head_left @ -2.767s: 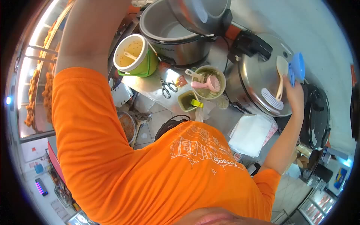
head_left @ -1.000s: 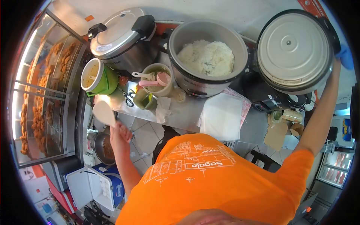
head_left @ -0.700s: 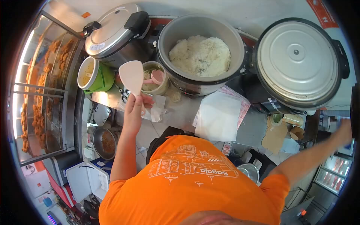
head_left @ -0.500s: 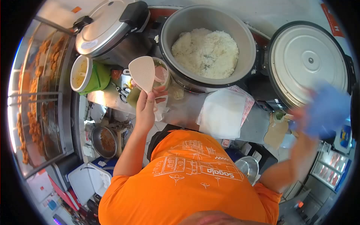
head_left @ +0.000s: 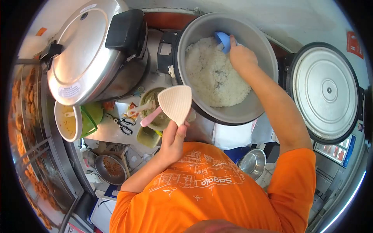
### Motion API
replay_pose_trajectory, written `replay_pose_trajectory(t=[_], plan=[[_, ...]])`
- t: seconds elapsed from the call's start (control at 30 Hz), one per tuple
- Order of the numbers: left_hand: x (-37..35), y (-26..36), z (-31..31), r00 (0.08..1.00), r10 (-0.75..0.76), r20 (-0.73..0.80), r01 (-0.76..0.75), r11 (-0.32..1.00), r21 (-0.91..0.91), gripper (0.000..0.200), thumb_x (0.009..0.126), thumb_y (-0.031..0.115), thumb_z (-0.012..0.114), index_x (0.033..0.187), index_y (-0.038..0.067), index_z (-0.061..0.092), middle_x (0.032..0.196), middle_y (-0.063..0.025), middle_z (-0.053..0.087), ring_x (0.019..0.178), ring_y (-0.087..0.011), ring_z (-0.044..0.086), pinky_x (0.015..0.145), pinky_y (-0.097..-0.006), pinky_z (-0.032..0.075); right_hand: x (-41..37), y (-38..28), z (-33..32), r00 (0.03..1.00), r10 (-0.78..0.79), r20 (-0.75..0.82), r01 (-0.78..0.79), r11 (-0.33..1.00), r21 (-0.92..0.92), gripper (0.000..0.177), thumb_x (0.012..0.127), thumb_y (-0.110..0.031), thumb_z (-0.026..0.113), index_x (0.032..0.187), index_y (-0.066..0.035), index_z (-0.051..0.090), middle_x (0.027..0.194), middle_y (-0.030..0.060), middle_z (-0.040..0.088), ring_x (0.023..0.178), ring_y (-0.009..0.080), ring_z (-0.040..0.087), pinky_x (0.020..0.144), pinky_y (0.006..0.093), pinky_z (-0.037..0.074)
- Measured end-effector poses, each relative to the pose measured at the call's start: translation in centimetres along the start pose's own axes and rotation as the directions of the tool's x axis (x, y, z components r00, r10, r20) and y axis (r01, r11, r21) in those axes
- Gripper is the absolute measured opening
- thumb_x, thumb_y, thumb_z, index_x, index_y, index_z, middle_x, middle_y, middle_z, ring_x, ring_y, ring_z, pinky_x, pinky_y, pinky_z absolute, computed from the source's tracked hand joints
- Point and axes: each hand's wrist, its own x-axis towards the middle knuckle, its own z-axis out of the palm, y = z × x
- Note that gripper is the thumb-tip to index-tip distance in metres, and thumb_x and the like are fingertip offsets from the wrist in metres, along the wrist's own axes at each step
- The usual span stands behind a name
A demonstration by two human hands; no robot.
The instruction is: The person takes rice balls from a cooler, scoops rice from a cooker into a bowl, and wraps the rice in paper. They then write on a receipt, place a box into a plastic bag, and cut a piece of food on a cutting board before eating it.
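Note:
My left hand is closed around the handle of a cream rice paddle, its broad ribbed blade pointing up, just outside the cooker's near left rim. My right hand reaches into the large open rice cooker and grips a small rounded blue bowl. The bowl is tilted at the far edge of the white rice; its inside is mostly hidden. Below the paddle stands a container with a pink-handled utensil and a white one in it.
A closed steel cooker stands left, and the open cooker's round lid lies back on the right. Scissors and a green-handled white bucket sit at left. White paper sheets lie at the counter's front edge.
My right hand has swung from beside the lid into the cooker with the blue bowl, down to the rice. My left hand and the paddle have moved right and lower. The view has shifted.

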Motion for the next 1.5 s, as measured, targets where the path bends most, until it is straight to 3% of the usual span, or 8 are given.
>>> replay_pose_trajectory(t=[0.23, 0.5, 0.7, 0.93, 1.0, 1.27, 1.43, 1.5], plan=[[1.4, 1.1, -2.6, 0.962, -0.103, 0.255, 0.085, 0.993, 0.082, 0.026, 0.107, 0.025, 0.046, 0.110, 0.001, 0.056, 0.085, -0.0073, 0.056, 0.072, -0.0153, 0.051, 0.068, -0.0302, 0.044, 0.7, -3.3, 0.1, 0.950, -0.038, 0.309, -0.009, 0.989, 0.149, 0.067, 0.094, -0.003, 0.042, 0.157, -0.008, 0.022, 0.122, 0.0237, 0.065, 0.110, 0.0363, 0.066, 0.094, 0.0445, 0.053], [1.3, 0.9, -2.8, 0.964, -0.084, 0.251, 0.061, 0.993, 0.100, 0.030, 0.107, 0.028, 0.045, 0.111, 0.000, 0.055, 0.091, -0.0093, 0.058, 0.078, -0.0167, 0.053, 0.073, -0.0309, 0.044, -1.4, -1.4, -1.9, 0.858, -0.381, 0.344, 0.377, 0.923, 0.082, 0.061, 0.092, -0.010, 0.055, 0.150, -0.026, 0.044, 0.096, 0.0178, 0.071, 0.090, 0.0364, 0.069, 0.077, 0.0463, 0.054], [0.8, -0.2, -2.3, 0.980, -0.029, 0.198, 0.019, 0.998, 0.054, 0.033, 0.107, 0.031, 0.045, 0.113, 0.000, 0.055, 0.094, -0.0071, 0.057, 0.080, -0.0157, 0.051, 0.075, -0.0303, 0.044, -6.4, -0.5, -3.4, 0.779, -0.392, 0.490, 0.500, 0.859, -0.107, 0.061, 0.089, -0.009, 0.055, 0.148, -0.027, 0.047, 0.090, 0.0120, 0.072, 0.082, 0.0335, 0.071, 0.070, 0.0449, 0.056], [0.6, -1.3, -2.1, 0.980, -0.003, 0.197, 0.013, 0.999, -0.046, 0.038, 0.107, 0.037, 0.045, 0.109, 0.000, 0.054, 0.087, -0.0021, 0.049, 0.078, -0.0100, 0.043, 0.072, -0.0250, 0.038, -9.0, -3.1, 2.1, 0.856, -0.324, 0.402, 0.334, 0.941, 0.048, 0.067, 0.087, -0.007, 0.057, 0.151, -0.019, 0.041, 0.090, 0.0135, 0.072, 0.083, 0.0325, 0.071, 0.069, 0.0444, 0.057], [0.9, -0.9, -1.5, 0.980, -0.013, 0.199, 0.032, 0.995, -0.093, 0.038, 0.107, 0.037, 0.045, 0.109, 0.000, 0.054, 0.087, -0.0018, 0.049, 0.078, -0.0093, 0.043, 0.071, -0.0245, 0.037, -8.0, -2.8, 1.4, 0.738, -0.419, 0.529, 0.429, 0.896, 0.113, 0.070, 0.086, -0.006, 0.059, 0.152, -0.017, 0.040, 0.092, 0.0162, 0.071, 0.089, 0.0348, 0.070, 0.073, 0.0454, 0.056], [0.2, -0.4, -1.7, 0.976, -0.096, 0.194, 0.100, 0.995, -0.012, 0.036, 0.107, 0.037, 0.045, 0.118, 0.003, 0.051, 0.103, 0.0002, 0.047, 0.090, -0.0083, 0.042, 0.079, -0.0228, 0.035, -9.3, -2.0, -2.0, 0.622, -0.588, 0.518, 0.561, 0.796, 0.229, 0.061, 0.089, -0.006, 0.055, 0.148, -0.016, 0.045, 0.101, 0.0177, 0.071, 0.095, 0.0369, 0.069, 0.080, 0.0470, 0.053], [1.2, 0.0, -2.2, 0.961, -0.114, 0.251, 0.129, 0.991, -0.042, 0.030, 0.106, 0.035, 0.047, 0.110, 0.007, 0.055, 0.101, 0.0011, 0.048, 0.088, -0.0080, 0.041, 0.079, -0.0237, 0.036, -9.5, -4.3, -1.1, 0.740, -0.525, 0.421, 0.555, 0.830, 0.060, 0.053, 0.093, -0.008, 0.051, 0.146, -0.016, 0.049, 0.101, 0.0187, 0.071, 0.094, 0.0371, 0.068, 0.080, 0.0471, 0.052], [1.9, 0.2, -3.0, 0.963, -0.095, 0.253, 0.111, 0.993, -0.051, 0.026, 0.106, 0.030, 0.048, 0.109, 0.005, 0.055, 0.097, 0.0014, 0.049, 0.085, -0.0086, 0.042, 0.077, -0.0247, 0.037, -10.7, -2.3, -1.4, 0.690, -0.616, 0.379, 0.581, 0.784, 0.217, 0.049, 0.093, -0.009, 0.051, 0.142, -0.015, 0.053, 0.103, 0.0195, 0.070, 0.094, 0.0378, 0.068, 0.079, 0.0471, 0.052]])
